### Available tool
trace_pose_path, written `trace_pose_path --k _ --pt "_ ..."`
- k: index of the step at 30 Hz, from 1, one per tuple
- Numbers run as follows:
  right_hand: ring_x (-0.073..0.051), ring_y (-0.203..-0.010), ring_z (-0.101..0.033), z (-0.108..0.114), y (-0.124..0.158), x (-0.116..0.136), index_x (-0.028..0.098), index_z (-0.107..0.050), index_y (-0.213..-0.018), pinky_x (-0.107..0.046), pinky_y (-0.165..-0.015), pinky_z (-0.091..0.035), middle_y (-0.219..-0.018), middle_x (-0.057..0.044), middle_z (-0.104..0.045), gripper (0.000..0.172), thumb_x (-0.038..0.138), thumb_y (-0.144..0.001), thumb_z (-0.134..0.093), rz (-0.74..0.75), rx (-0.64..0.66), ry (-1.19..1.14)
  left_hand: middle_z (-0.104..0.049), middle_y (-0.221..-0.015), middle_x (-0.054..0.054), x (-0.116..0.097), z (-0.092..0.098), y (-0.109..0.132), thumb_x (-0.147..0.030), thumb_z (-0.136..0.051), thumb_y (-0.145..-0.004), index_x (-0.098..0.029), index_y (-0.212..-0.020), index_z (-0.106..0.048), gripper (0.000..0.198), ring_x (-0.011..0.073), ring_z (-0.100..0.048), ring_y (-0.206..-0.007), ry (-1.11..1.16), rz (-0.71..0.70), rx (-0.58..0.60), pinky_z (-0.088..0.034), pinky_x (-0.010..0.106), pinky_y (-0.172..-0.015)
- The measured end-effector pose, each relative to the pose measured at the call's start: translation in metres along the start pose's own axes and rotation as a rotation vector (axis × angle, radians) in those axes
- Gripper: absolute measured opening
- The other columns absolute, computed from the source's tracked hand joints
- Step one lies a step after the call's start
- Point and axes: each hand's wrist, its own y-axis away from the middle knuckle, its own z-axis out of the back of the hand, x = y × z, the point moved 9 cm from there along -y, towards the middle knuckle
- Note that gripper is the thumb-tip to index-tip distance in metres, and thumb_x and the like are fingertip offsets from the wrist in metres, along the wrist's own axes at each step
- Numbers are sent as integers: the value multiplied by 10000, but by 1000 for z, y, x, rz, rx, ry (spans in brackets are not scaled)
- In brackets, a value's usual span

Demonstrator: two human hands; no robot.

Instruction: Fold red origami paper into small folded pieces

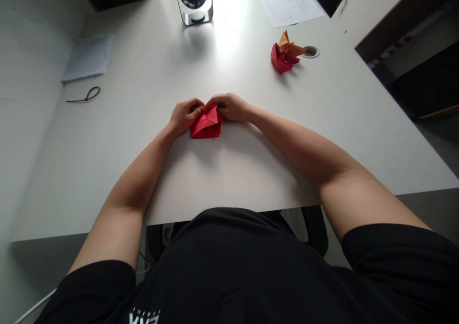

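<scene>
A sheet of red origami paper [208, 122], partly folded with raised flaps, lies on the white table in front of me. My left hand [186, 115] grips its upper left edge, with the fingers curled and the thumb against the paper. On the other side, my right hand [229, 106] pinches the upper right part, its fingers bent over the top edge. Both hands almost meet at the paper's far corner. The fingers cover some of the folds there.
Folded red paper [281, 59] and orange paper [292, 48] pieces sit at the back right beside a round cable hole [311, 52]. Printed sheets [289, 4] lie farther back. A black-and-silver device [195, 4] stands at the back; a black cable tie [86, 97] and a white packet [89, 58] lie left.
</scene>
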Motion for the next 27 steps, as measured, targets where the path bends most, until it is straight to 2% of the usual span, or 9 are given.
trace_pose_path --k 7,16,27 --pt "-132 -818 -591 2 0 3 124 -730 -1056 -256 -769 -436 -966 -45 -727 409 126 -749 -460 3 -11 15 -719 -867 37 2 0 0 -304 -554 -841 -204 -949 -725 225 199 -605 -808 -4 3 -12 -462 305 -734" --pt "-128 -802 -587 2 1 3 129 -735 -1036 -249 -753 -433 -962 -48 -729 387 144 -742 -484 -29 -22 -28 -729 -891 39 -6 2 1 -291 -530 -857 -197 -949 -729 238 188 -612 -805 -26 -36 5 -465 299 -745" --pt "-139 -815 -603 1 -1 2 129 -735 -1056 -261 -767 -445 -975 -53 -731 396 138 -741 -495 -9 -12 0 -731 -865 34 1 1 -1 -324 -533 -859 -190 -952 -729 255 179 -601 -769 -27 -43 -2 -449 287 -710"
